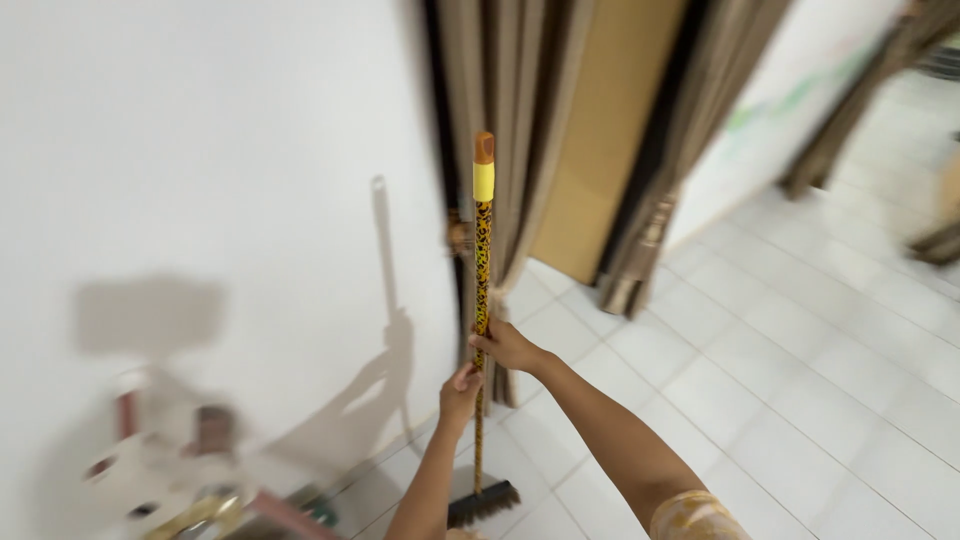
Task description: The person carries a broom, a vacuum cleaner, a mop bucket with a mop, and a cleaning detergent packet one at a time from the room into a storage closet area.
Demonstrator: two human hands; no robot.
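By the white wall [200,150], the left hand [460,392] wraps the broom [483,300] low on its patterned handle, the right hand [505,347] closed just above. It stands upright, bristles on the tiled floor [800,380]. Keeping both grips firm would steady it, I'd say.

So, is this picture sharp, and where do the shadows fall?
Head view: the broom and both hands, left and right, are fairly sharp; the clutter at lower left is smeared by motion blur, and the curtains are soft. The light throws the shadow of broom and arm onto the white wall, left of the handle. No strong glare on the floor tiles.
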